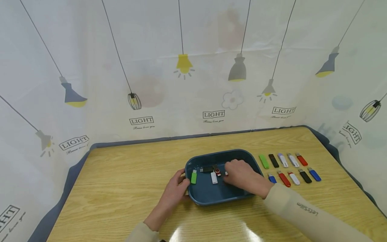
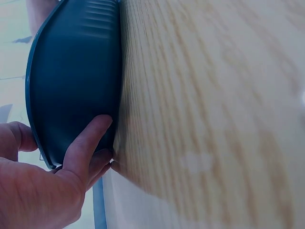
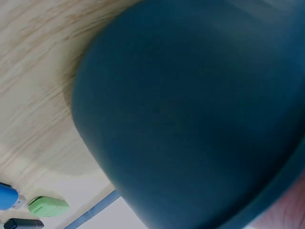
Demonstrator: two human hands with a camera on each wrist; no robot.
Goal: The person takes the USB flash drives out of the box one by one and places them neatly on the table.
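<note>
My left hand (image 1: 176,185) holds the dark blue tray (image 1: 211,200) by its left end. In the left wrist view the thumb is over the tray's rim and the fingers (image 2: 88,143) lie along its outer wall. My right hand (image 1: 242,174) reaches down inside the tray with curled fingers. A small pale end of a USB flash drive (image 1: 226,173) sticks out at its fingertips; the rest is hidden by the hand. Left of it in the tray lie a red-and-dark USB drive (image 1: 216,170), a white one (image 1: 214,178), a black one (image 1: 207,169) and a green one (image 1: 193,177).
Right of the tray, USB drives lie on the wooden table (image 1: 121,188) in two rows. The back row runs from a green drive (image 1: 264,161) to a red one (image 1: 301,159); the front row has a blue drive (image 1: 314,174) at its right end. A printed curtain (image 1: 193,94) hangs behind.
</note>
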